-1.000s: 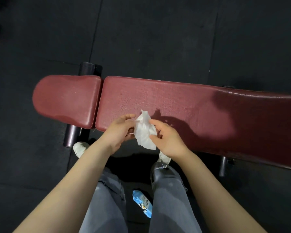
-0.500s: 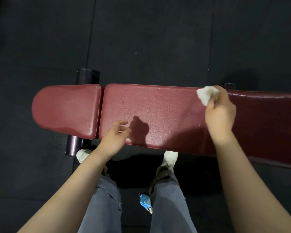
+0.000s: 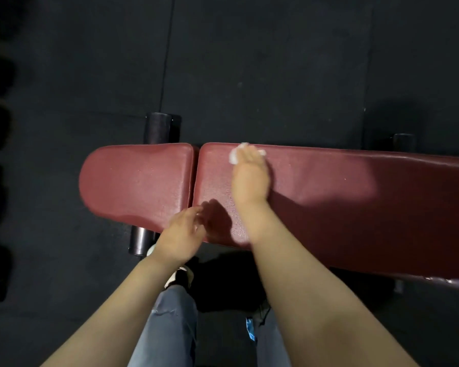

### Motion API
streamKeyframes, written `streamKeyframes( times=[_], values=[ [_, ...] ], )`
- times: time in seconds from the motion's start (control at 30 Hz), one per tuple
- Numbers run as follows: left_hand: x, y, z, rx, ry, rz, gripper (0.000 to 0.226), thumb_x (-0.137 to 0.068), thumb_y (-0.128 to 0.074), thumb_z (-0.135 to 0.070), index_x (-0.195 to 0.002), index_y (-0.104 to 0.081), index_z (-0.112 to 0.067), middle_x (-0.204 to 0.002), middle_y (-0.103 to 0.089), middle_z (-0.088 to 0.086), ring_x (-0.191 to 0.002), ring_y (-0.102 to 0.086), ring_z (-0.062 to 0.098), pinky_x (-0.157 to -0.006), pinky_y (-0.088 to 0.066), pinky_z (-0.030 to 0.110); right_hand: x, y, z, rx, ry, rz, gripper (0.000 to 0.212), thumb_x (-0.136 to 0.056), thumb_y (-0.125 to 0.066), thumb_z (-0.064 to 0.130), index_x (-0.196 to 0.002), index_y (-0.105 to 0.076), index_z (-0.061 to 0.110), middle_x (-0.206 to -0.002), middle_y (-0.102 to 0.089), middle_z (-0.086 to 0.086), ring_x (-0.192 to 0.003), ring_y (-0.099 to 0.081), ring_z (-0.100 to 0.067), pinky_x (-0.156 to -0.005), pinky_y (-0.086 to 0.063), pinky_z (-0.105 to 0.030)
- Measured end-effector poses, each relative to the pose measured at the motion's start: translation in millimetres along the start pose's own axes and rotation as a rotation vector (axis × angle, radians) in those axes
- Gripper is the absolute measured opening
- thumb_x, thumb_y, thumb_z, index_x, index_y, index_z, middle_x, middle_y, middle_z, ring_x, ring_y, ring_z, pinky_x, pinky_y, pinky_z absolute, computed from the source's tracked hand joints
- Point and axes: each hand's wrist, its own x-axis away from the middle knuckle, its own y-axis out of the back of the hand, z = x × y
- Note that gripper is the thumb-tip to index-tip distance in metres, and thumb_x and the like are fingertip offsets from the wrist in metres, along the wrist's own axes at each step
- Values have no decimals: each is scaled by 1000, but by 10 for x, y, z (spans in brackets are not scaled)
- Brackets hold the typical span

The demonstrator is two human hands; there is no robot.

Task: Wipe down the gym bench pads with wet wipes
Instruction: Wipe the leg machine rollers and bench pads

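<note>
The right hand (image 3: 250, 178) lies flat on the long red bench pad (image 3: 355, 197), fingers straight and close together, pressing a white wet wipe (image 3: 234, 156) at the pad's far edge near its left end. The left hand (image 3: 182, 235) hovers at the near edge, fingers loosely spread and blurred, holding nothing, beside the short seat pad (image 3: 135, 181).

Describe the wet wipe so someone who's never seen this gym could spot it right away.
Find the long red bench pad lying across the dark floor. Near its far edge, close to the gap beside the short seat pad, the right hand presses flat on the wet wipe. It is the only white, crumpled thing on the red pads.
</note>
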Motion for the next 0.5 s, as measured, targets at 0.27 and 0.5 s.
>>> streamKeyframes(
  times=[0.27,0.5],
  values=[
    [70,39,432,-357,3,235,68,-95,-50,-21,-157,-23,-15,-165,-15,4,-151,-14,19,-122,-15,36,-9,158,-437,117,502,181,43,-97,-46,16,-138,-53,24,-146,-47,7,-138,-37,-19,-120,-17,-32],
    [122,-166,340,-354,84,266,80,-96,-50,-25,-159,-2,-17,-166,9,-1,-153,2,18,-122,-18,38,964,1277,-2280,161,-255,-222,45,-79,-46,-12,-121,-60,-4,-127,-59,-26,-114,-56,-44,-102,-40,-53]
  ],
)
